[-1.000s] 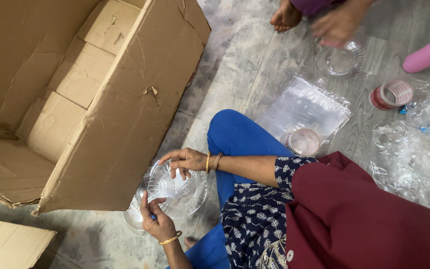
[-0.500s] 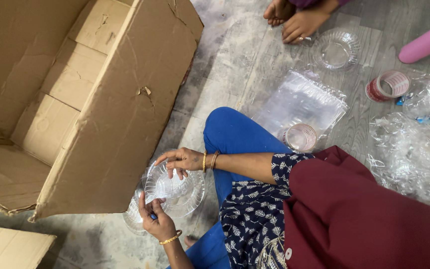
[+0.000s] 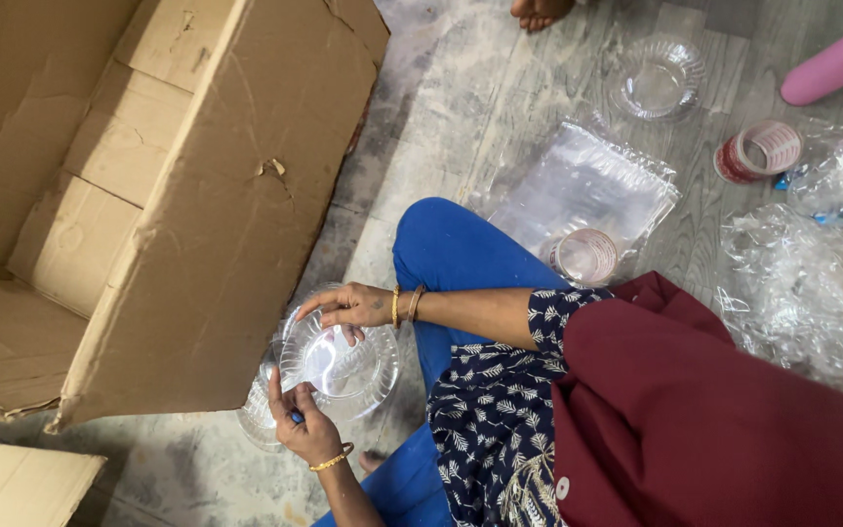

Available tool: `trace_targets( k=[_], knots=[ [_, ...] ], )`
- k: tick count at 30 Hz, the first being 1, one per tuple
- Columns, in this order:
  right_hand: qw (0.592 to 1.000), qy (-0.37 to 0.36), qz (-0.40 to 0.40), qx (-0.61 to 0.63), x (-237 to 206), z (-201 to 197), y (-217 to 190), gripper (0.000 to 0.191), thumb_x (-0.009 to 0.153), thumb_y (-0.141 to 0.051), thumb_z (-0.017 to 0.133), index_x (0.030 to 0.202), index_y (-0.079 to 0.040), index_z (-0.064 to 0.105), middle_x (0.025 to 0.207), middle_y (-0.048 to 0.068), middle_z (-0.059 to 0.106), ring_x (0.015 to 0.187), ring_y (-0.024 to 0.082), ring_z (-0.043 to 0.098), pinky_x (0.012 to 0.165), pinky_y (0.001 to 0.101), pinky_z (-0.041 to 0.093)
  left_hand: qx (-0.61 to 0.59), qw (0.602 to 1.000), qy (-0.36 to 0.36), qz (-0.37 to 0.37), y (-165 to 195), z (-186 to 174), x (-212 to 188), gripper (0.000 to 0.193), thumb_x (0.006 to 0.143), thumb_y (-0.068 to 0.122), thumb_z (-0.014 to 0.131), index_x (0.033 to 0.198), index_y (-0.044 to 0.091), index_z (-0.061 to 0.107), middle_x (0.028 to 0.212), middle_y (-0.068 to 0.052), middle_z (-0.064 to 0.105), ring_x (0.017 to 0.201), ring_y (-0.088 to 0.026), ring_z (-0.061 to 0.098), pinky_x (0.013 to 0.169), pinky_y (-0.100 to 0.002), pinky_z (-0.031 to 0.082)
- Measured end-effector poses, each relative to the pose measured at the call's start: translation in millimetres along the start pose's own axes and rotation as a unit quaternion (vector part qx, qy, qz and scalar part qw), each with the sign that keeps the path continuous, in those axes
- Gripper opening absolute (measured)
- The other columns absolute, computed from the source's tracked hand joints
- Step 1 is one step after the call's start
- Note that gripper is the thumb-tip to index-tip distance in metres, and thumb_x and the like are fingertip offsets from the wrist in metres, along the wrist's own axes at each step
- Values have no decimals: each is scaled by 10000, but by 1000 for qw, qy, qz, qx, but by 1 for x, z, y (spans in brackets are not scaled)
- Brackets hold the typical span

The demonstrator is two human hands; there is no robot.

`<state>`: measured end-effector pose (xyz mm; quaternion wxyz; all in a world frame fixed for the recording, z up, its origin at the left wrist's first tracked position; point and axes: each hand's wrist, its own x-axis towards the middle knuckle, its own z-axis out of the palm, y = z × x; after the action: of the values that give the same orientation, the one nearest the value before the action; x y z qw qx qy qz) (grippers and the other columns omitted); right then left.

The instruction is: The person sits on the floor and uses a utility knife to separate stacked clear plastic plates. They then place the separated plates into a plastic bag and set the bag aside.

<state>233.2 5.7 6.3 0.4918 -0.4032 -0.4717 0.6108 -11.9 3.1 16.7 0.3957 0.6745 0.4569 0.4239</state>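
Left hand (image 3: 306, 429) pinches the near rim of a clear glass bowl (image 3: 343, 363); right hand (image 3: 351, 305) curls over its far rim. Beneath the fingers, seemingly, sits another bowl; a slipping grip could knock them together and chip them beside the cardboard box (image 3: 148, 195).

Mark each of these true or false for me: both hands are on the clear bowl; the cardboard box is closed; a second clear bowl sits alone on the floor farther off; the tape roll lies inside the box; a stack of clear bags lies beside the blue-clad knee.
1. Both the left hand and the right hand are on the clear bowl. True.
2. The cardboard box is closed. False: it lies open, flaps spread.
3. A second clear bowl sits alone on the floor. True.
4. The tape roll lies inside the box. False: it is on the floor at the right, beside crumpled plastic wrap.
5. A stack of clear bags lies beside the blue-clad knee. True.
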Motion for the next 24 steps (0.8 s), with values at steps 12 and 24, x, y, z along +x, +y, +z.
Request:
trace_targets(
  k=[12, 24],
  knots=[
    [1000, -8, -5, -8, 0, 4, 2, 408, 1042, -180, 574, 1450, -189, 585, 899, 25, 667, 633, 84, 679, 560, 236, 586, 13, 1000, -2, 3, -2, -4, -1, 474, 1037, -30, 574, 1504, 45, 541, 884, -66, 621, 796, -120, 554, 769, -258, 480],
    [1000, -9, -10, 2, -1, -2, 6, 432, 1019, -140, 595, 1450, -161, 574, 983, 55, 672, 713, 83, 677, 596, 250, 607, -10, 1000, -2, -9, -3, 5, 1, 484, 1020, -24, 576, 1495, 59, 540, 860, -50, 635, 772, -103, 564, 734, -243, 475]
  ],
)
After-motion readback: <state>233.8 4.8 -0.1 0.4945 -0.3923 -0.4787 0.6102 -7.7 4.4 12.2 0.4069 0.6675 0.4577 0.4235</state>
